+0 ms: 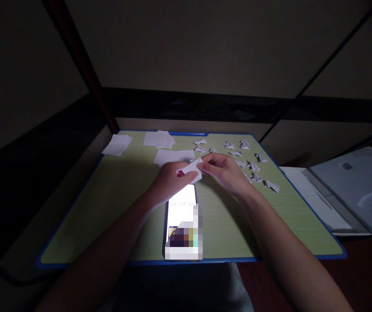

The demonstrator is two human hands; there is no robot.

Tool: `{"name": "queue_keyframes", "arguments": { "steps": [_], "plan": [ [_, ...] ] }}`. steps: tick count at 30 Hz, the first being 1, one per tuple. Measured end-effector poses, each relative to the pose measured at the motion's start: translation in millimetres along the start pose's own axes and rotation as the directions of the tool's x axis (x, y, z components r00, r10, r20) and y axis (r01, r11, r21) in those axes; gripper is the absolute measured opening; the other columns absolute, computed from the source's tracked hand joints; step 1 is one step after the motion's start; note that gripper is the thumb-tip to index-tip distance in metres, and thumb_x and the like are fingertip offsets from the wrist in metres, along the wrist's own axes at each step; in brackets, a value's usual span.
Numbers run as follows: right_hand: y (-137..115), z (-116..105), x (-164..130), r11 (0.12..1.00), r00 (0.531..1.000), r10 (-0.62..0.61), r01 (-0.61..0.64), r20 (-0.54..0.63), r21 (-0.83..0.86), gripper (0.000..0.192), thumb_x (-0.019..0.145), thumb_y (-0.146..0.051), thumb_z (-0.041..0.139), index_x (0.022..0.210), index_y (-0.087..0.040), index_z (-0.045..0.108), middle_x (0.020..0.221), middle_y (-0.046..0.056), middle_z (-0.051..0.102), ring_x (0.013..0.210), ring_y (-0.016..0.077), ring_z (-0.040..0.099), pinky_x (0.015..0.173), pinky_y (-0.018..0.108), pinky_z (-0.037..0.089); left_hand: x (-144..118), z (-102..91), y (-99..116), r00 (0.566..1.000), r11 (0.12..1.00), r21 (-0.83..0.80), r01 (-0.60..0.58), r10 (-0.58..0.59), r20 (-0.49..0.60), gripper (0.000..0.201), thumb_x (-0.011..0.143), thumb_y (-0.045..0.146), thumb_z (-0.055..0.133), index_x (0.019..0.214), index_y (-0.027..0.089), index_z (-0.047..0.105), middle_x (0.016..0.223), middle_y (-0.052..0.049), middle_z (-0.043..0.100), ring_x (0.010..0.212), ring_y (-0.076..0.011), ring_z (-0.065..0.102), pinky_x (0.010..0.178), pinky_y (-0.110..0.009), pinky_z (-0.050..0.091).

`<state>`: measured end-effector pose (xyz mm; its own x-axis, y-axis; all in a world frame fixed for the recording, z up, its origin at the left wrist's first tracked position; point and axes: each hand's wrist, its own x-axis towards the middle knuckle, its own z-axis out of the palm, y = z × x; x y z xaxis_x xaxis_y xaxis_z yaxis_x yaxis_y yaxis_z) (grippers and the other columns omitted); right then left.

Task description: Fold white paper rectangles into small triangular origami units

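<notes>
Nearest the camera, two bare forearms reach up from 6 o'clock over a pale green lap board with a blue rim, and between them a lit smartphone lies flat on the board. Just above the phone, the left hand and the right hand meet on one small white paper sheet, partly folded; the left pinches its lower edge, the right's fingertips close on its upper corner, so both hands are clamped on the same piece, held just off the board at the centre.

Judging by how things lie, the folding is well under way: roughly a dozen or more small white folded paper triangles are scattered from 1 to 3 o'clock of the hands. Flat white unfolded paper slips wait at 11 to 12 o'clock, with another small stack at 10 o'clock, so a fair share appears left to fold. Fine creases are lost in the dim light.
</notes>
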<state>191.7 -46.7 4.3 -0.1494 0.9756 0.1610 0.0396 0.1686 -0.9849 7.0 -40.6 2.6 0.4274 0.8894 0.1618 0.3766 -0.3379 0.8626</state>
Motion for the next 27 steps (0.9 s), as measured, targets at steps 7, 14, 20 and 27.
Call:
{"name": "queue_keyframes", "arguments": {
  "steps": [7, 14, 20, 27],
  "plan": [
    [0.7, 1.4, -0.5, 1.000, 1.000, -0.008, 0.007, -0.020, -0.013, 0.027, 0.070, -0.041, 0.078, 0.067, -0.018, 0.064, 0.064, -0.002, 0.057, 0.059, 0.0107, 0.046, 0.058, 0.028, 0.033, 0.4, 1.4, -1.8, 1.000, 1.000, 0.000, -0.014, 0.014, 0.002, 0.021, 0.082, 0.032, 0.059, 0.074, 0.014, 0.066, 0.064, -0.003, 0.065, 0.055, -0.0118, 0.055, 0.048, -0.023, 0.036],
    [-2.2, 2.9, -0.1, 0.999, 1.000, -0.005, 0.006, -0.031, 0.051, 0.022, 0.070, -0.036, 0.078, 0.068, -0.017, 0.067, 0.065, -0.002, 0.060, 0.061, 0.0107, 0.049, 0.060, 0.028, 0.036, 0.6, 2.3, -3.9, 0.999, 0.999, 0.038, -0.032, 0.032, -0.008, 0.020, 0.081, 0.030, 0.060, 0.070, 0.014, 0.065, 0.060, -0.002, 0.063, 0.052, -0.0108, 0.053, 0.047, -0.022, 0.033],
    [0.0, 4.6, 0.4, 0.992, 0.995, -0.032, 0.042, -0.090, 0.118, 0.017, 0.068, -0.030, 0.079, 0.065, -0.018, 0.067, 0.061, -0.002, 0.059, 0.058, 0.0100, 0.048, 0.058, 0.027, 0.035, 0.7, 3.6, -3.7, 0.999, 0.998, -0.043, -0.037, 0.037, 0.000, 0.017, 0.083, 0.029, 0.061, 0.077, 0.014, 0.066, 0.065, -0.002, 0.067, 0.056, -0.0123, 0.060, 0.049, -0.022, 0.040],
    [3.1, 6.0, 2.4, 0.984, 0.991, -0.014, 0.038, -0.136, 0.176, 0.014, 0.069, -0.030, 0.077, 0.068, -0.019, 0.069, 0.058, -0.002, 0.058, 0.056, 0.0104, 0.047, 0.056, 0.027, 0.033, 2.0, 4.2, -0.8, 0.999, 0.994, -0.110, 0.005, -0.009, -0.038, 0.012, 0.079, 0.026, 0.064, 0.074, 0.015, 0.063, 0.066, -0.003, 0.069, 0.058, -0.0144, 0.065, 0.050, -0.023, 0.048]
  ]
}}
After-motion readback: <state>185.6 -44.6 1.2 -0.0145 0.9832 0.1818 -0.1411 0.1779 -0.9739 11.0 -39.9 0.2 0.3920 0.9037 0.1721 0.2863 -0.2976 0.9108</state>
